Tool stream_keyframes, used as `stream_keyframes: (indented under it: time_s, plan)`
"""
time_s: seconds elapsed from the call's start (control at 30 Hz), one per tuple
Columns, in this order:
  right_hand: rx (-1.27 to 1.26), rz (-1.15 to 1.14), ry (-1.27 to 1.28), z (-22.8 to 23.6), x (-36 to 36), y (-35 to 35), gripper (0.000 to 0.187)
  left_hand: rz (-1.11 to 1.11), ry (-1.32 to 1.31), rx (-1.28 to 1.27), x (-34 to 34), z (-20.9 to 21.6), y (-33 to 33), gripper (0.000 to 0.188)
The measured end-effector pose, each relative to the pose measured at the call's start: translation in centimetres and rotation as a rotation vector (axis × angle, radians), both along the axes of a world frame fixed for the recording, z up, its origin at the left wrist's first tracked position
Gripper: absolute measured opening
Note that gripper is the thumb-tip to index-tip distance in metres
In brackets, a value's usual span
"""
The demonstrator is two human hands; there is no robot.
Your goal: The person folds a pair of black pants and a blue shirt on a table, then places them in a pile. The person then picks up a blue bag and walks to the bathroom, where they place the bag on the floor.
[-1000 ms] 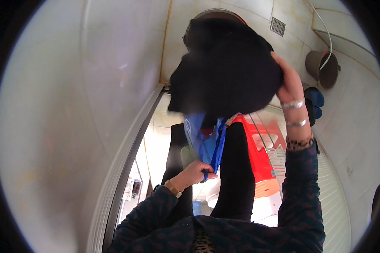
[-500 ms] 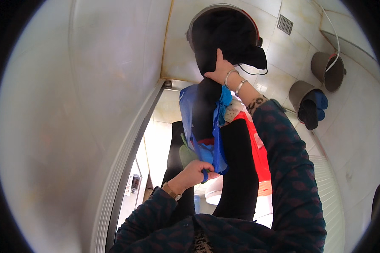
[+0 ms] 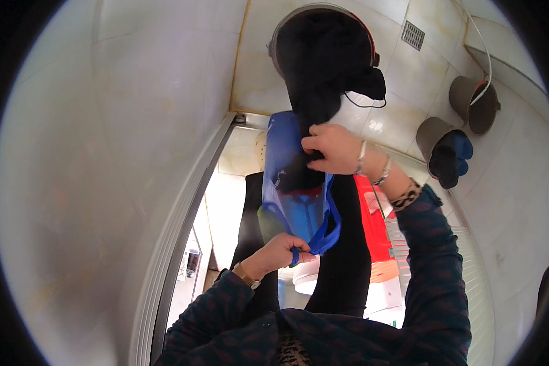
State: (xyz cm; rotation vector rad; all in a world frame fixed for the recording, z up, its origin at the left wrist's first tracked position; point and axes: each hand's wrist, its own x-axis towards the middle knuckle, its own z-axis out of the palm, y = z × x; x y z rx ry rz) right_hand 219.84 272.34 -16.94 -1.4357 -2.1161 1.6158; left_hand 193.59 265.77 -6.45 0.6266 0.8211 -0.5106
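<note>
In the head view, my left hand [image 3: 279, 253] grips the near edge of a blue plastic bag [image 3: 279, 140], with a blue handle loop around its fingers. A long black garment [image 3: 323, 52] fills a bucket [image 3: 274, 55] at the far side, spills over its near rim and runs down into the bag's mouth. My right hand [image 3: 337, 148], with two silver bracelets at the wrist, is closed on the garment just above the bag. Its fingertips partly sink into the black cloth. Something light blue with a red edge shows inside the bag.
A floor drain [image 3: 413, 35] lies right of the bucket. Farther right are a grey bucket [image 3: 485, 119] with a white hose [image 3: 487, 52] and another bucket [image 3: 432, 135] with blue slippers [image 3: 463, 146]. A metal door track [image 3: 192, 204] runs on my left. A red container [image 3: 378, 229] stands behind my right leg.
My right hand has moved nearer to me along the garment, from the bucket's rim to the bag's mouth. More cloth hangs between bucket and bag. My left hand stays on the bag.
</note>
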Motion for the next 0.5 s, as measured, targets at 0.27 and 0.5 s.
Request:
stream_keyframes:
  time_s: [0.27, 0.5]
  plan:
    - [-0.686, -0.985, 0.899, 4.4, 8.8, 1.6, 0.051, 0.002, 0.098, -0.103, 0.9, 1.0, -0.2, 0.017]
    - [-0.298, -1.287, 1.332, 6.9, 9.6, 2.0, 0.048, 0.016, 0.184, 0.103, 0.3, 0.1, 3.5, 0.015]
